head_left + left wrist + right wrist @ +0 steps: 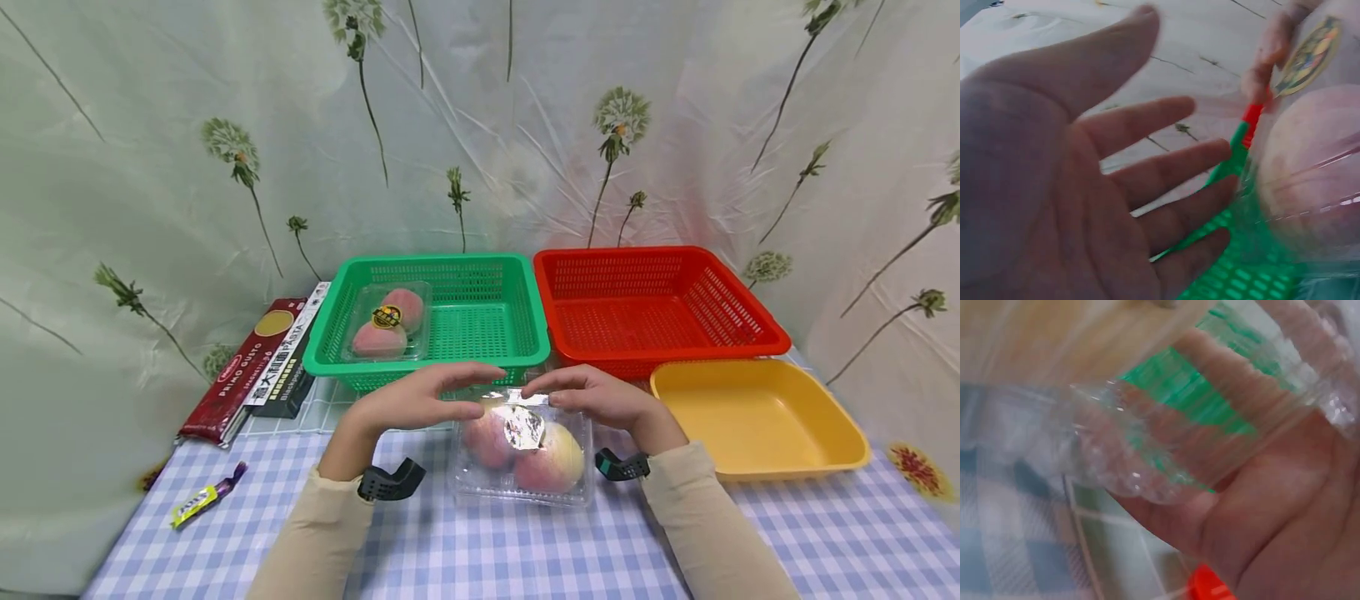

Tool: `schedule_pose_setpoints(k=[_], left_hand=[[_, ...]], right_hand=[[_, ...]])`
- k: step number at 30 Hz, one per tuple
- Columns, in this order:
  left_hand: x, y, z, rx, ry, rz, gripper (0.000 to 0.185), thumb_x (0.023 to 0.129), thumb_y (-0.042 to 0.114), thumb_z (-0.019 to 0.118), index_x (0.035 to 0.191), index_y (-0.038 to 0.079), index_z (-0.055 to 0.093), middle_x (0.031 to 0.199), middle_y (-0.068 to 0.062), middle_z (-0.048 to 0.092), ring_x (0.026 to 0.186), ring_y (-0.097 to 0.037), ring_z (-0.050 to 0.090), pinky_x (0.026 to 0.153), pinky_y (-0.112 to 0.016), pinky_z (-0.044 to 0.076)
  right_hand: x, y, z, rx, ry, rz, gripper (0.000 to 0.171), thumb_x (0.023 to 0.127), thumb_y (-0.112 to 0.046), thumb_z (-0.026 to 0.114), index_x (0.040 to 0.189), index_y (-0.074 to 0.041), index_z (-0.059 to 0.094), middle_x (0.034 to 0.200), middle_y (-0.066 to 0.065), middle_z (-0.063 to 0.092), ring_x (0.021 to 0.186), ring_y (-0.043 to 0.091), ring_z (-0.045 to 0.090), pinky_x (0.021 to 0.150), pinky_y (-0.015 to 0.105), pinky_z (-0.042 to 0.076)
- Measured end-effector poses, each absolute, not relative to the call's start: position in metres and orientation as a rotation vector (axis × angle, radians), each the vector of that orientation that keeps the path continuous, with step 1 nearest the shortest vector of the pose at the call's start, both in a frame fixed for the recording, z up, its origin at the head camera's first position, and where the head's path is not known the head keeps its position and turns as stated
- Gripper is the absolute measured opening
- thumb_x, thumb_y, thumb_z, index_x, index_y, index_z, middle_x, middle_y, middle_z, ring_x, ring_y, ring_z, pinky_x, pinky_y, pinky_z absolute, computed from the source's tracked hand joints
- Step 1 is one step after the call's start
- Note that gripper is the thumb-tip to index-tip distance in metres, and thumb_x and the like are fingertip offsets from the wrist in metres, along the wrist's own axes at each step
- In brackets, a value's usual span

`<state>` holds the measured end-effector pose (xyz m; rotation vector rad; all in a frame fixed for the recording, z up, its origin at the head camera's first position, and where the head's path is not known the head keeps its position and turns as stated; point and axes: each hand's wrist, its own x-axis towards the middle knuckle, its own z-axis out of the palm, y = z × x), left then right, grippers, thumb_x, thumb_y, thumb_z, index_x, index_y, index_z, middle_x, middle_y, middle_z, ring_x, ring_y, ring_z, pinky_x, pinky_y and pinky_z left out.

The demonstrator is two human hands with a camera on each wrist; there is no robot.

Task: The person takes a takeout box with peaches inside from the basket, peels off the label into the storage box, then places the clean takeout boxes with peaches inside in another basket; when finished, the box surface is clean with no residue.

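A blue-and-white checked tablecloth [480,550] covered the table, backed by a pale sheet printed with dandelions. The clear clamshell of peaches [521,450] sat at lower centre of the head view, just in front of the green basket [431,312]. The left hand [420,400] reached over the box's upper left corner; the left wrist view showed its fingers [1166,169] spread and straight, not yet closed on anything. The right hand [600,396] met the box's upper right edge, and the right wrist view showed its fingers behind the clear plastic [1147,450], apparently curled round the rim. A second peach box [386,321] lay in the green basket's left half. The red basket [652,304] and yellow tray [757,417] stood to the right. Judgement: the thin shell would flex, so an even two-sided hold low on the rim is advisable before lifting.
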<state>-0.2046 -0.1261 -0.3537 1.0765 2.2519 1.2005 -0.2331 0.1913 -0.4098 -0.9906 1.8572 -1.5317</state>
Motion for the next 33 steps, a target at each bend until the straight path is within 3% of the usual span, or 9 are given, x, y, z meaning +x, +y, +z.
schedule_pose_setpoints(k=[5,12,18,22,26,33], left_hand=[[-0.207,-0.122,-0.364,1.106,2.306,0.994,0.064,0.092,0.034,0.072,0.149,0.022,0.047,0.154,0.004,0.047,0.144,-0.019,0.040,0.118,-0.048,0.035],[-0.212,-0.122,-0.376,1.081,2.304,0.908,0.079,0.084,0.036,0.080,0.152,0.022,0.042,0.159,-0.001,0.038,0.148,-0.023,0.032,0.119,-0.052,0.031],[-0.218,-0.121,-0.388,1.051,2.270,0.936,0.081,0.083,0.037,0.081,0.152,0.027,0.041,0.155,0.002,0.038,0.140,-0.021,0.035,0.115,-0.050,0.035],[-0.223,-0.121,-0.395,1.050,2.232,0.987,0.080,0.084,0.034,0.080,0.153,0.025,0.040,0.153,0.001,0.039,0.136,-0.021,0.037,0.113,-0.048,0.036],[-0.226,-0.122,-0.401,1.056,2.206,1.025,0.082,0.084,0.033,0.081,0.153,0.021,0.038,0.153,0.002,0.039,0.135,-0.020,0.038,0.113,-0.046,0.036],[-0.224,-0.119,-0.405,1.026,2.186,1.080,0.084,0.084,0.034,0.081,0.154,0.024,0.036,0.154,0.003,0.040,0.136,-0.019,0.040,0.112,-0.044,0.037]], right_hand=[[-0.235,0.189,-0.414,-0.827,1.931,-1.581,0.031,0.102,-0.016,0.055,0.128,-0.002,0.066,0.128,0.000,0.066,0.116,0.020,0.060,0.094,0.035,0.056],[-0.238,0.187,-0.411,-0.867,2.041,-1.551,0.031,0.103,-0.016,0.055,0.128,-0.002,0.067,0.131,0.009,0.067,0.122,0.014,0.059,0.100,0.029,0.052],[-0.233,0.194,-0.396,-0.865,2.234,-1.342,0.028,0.102,-0.022,0.058,0.126,-0.015,0.070,0.129,0.006,0.068,0.119,0.020,0.061,0.098,0.026,0.051],[-0.226,0.201,-0.380,-0.899,2.317,-1.207,0.031,0.101,-0.017,0.058,0.131,-0.011,0.067,0.133,0.010,0.066,0.120,0.030,0.060,0.097,0.030,0.052],[-0.219,0.208,-0.363,-0.920,2.425,-1.117,0.032,0.101,-0.018,0.059,0.130,-0.008,0.067,0.132,0.012,0.067,0.117,0.029,0.064,0.094,0.027,0.054],[-0.211,0.200,-0.351,-0.902,2.488,-1.170,0.026,0.099,-0.016,0.062,0.123,-0.010,0.071,0.118,0.013,0.073,0.099,0.031,0.069,0.080,0.028,0.058]])
